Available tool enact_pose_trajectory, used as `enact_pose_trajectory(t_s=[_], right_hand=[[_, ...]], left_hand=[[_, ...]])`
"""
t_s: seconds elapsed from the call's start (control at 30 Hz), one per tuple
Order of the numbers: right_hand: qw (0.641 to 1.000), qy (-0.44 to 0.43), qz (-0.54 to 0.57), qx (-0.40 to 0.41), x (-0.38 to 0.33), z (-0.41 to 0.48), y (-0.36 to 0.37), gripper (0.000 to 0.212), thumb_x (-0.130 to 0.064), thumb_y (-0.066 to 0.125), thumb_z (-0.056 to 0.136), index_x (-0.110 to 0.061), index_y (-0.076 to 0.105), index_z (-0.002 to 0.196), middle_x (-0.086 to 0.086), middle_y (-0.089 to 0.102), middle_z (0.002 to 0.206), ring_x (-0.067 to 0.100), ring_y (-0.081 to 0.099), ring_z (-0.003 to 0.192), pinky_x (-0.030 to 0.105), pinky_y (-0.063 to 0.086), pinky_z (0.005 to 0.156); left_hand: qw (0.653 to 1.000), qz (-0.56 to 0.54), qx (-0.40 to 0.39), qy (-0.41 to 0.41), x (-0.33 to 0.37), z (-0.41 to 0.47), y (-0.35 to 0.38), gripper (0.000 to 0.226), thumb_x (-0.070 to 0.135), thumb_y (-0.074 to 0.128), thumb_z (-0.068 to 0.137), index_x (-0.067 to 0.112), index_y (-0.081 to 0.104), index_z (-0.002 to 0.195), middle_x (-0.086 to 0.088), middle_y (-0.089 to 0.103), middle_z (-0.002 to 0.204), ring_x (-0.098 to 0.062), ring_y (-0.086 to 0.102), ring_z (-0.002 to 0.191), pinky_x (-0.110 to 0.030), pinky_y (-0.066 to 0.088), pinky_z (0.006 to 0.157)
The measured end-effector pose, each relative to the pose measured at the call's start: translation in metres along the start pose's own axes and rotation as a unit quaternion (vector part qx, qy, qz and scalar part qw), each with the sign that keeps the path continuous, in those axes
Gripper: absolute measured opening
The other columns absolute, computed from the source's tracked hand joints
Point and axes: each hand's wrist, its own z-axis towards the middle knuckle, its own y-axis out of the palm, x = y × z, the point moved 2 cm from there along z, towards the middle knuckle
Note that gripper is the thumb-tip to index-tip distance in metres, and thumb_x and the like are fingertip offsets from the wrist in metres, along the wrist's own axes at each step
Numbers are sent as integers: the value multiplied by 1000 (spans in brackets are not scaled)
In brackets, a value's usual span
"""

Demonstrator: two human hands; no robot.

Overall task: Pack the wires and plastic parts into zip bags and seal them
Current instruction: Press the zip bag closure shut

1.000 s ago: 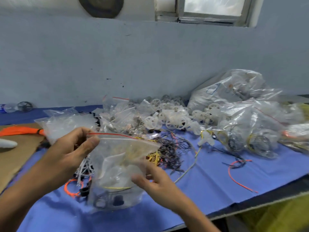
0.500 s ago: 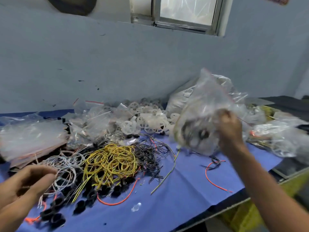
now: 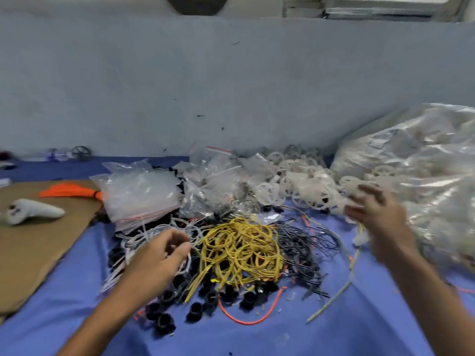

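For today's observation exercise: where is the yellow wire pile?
Head view: the yellow wires lie mid-table on the blue cloth, white wires to their left, dark wires to their right.

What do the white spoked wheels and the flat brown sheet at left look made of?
White spoked wheels: likely moulded plastic, milky and semi-translucent, with thin uniform spokes. Flat brown sheet: probably cardboard, matte, even tan, lying stiff and flat.
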Motion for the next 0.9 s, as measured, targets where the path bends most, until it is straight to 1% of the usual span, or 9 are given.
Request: enact_pose_trajectory(t_s=[0.1,0.2,0.33,0.47,0.53,0.6,0.7,0.83,0.9], right_hand=[[1000,5,21,-19,53,-50,67,14,-5,52,99,-13,60,107,7,69,85,17,60,58,25,54,50],[999,-18,22,-26,77,-71,107,12,-12,54,99,-20,64,102,2,69,73,10,60,54,23,50,47],[993,-73,-57,-68,95,-73,108,12,-25,59,98,-36,64,99,-4,71,80,17,67,64,38,56,53],[991,-71,-101,-60,106,-68,101,13,-30,59,96,-42,63,99,-8,72,82,10,68,66,38,58,58],[991,-73,-101,-54,108,-68,102,12,-31,60,95,-42,64,99,-8,72,80,7,67,63,34,55,54],[992,-66,-96,-54,107,-69,103,11,-31,60,94,-41,64,99,-7,72,76,9,66,62,31,54,52],[992,-64,-90,-57,106,-71,104,9,-31,60,94,-38,65,99,-4,71,74,16,65,62,32,51,50],[992,-74,-76,-68,99,-73,104,9,-28,59,95,-36,64,95,-2,70,74,19,64,61,41,56,57],[993,-71,-70,-69,97,-73,104,11,-26,59,95,-35,64,93,-1,69,73,21,63,61,46,57,56]], left_hand=[[998,62,15,-14,-8,40,6,7,28,64,95,34,64,93,16,68,90,3,62,82,-18,44,70],[989,141,36,-23,-37,81,-3,14,15,59,96,23,68,104,1,70,104,-18,64,98,-33,50,86],[952,287,62,-89,-90,133,-42,42,-3,50,90,14,65,126,-12,62,132,-31,57,120,-43,46,102],[905,389,-84,-154,-126,164,-54,56,15,54,96,21,42,150,-8,43,155,-30,43,139,-36,35,111],[909,381,-77,-152,-133,171,-56,46,26,56,97,26,50,143,-4,53,147,-27,51,132,-36,39,106],[926,361,-13,-111,-131,177,-61,25,28,57,96,27,61,121,-2,67,127,-28,62,114,-39,49,95],[929,365,16,-57,-126,179,-65,3,31,60,96,29,60,98,3,70,107,-22,63,96,-40,54,84],[933,337,-115,-45,-127,174,-60,31,46,69,86,31,61,112,12,61,111,-10,59,98,-32,53,86],[922,361,-133,-42,-126,170,-56,34,53,66,87,31,63,113,14,62,106,-9,62,96,-35,56,87]])
